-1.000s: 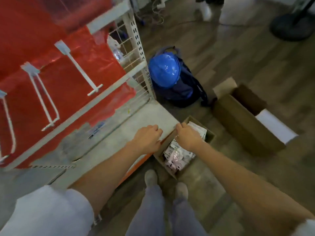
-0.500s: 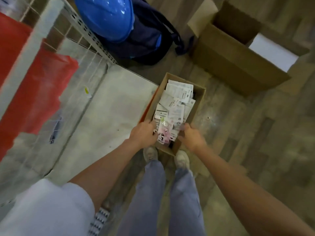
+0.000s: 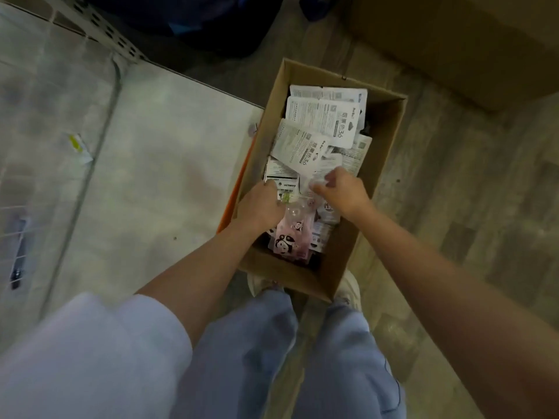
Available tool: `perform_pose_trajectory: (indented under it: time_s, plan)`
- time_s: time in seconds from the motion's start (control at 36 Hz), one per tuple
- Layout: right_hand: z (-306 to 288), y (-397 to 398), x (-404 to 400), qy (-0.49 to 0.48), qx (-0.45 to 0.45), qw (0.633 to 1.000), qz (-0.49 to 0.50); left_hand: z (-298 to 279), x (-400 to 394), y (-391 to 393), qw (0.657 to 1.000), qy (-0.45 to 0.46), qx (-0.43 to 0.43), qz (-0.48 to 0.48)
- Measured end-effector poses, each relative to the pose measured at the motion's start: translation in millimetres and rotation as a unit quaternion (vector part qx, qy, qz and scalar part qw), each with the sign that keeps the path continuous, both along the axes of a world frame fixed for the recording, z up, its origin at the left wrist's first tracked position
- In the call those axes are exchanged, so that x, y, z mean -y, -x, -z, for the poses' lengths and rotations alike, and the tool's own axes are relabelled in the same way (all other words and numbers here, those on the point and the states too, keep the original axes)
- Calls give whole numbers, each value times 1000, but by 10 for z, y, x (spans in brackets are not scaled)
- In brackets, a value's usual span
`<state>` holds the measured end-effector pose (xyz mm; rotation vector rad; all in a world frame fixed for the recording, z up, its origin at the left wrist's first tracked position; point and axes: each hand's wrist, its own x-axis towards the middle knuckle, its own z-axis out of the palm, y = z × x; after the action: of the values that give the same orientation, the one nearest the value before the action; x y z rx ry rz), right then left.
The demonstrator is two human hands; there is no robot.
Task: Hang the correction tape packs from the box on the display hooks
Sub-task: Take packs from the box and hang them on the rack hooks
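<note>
Both hands reached into the cardboard box point(image 3: 384, 140) of correction tape packs point(image 3: 320, 122): the left hand point(image 3: 260, 204) gripped a pink pack point(image 3: 290, 234), while the right hand point(image 3: 341, 192) pinched another. The packs looked light, stiff and slippery, best held by the card edge.

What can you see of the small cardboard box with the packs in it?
The cardboard box is brown, open at the top, and stands on the wooden floor beside a pale shelf base, just before the person's shoes. Many packs lie loosely piled inside, mostly white printed backs, with a pink panda pack nearest. The left hand and right hand reach into it.
</note>
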<state>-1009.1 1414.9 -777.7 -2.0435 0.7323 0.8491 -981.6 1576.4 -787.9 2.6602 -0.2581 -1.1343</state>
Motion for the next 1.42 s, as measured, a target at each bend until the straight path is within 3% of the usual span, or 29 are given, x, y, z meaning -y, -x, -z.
perform_pose_trajectory:
  time_s: [0.28,0.47,0.72,0.86,1.06,1.19,1.42]
  plan:
    - [634,-449,-18,-26,81,991,104,896,215,-96,992,-22,102,69]
    - [518,-294,98,-72,69,974,203,761,204,-118,970,-75,184,142]
    - [-395,-85,88,-55,79,981,166,-232,57,17,950,24,270,155]
    - [-1030,20,38,-27,64,996,56,-924,29,159,984,11,155,82]
    - [-2017,136,-23,-28,70,996,-44,-1896,-153,271,983,148,101,-37]
    - [-2773,97,-37,-69,75,992,-73,-2697,-135,205,946,226,87,-217]
    - [-3838,2,4,-203,70,974,-79,-3778,-60,121,874,303,124,-359]
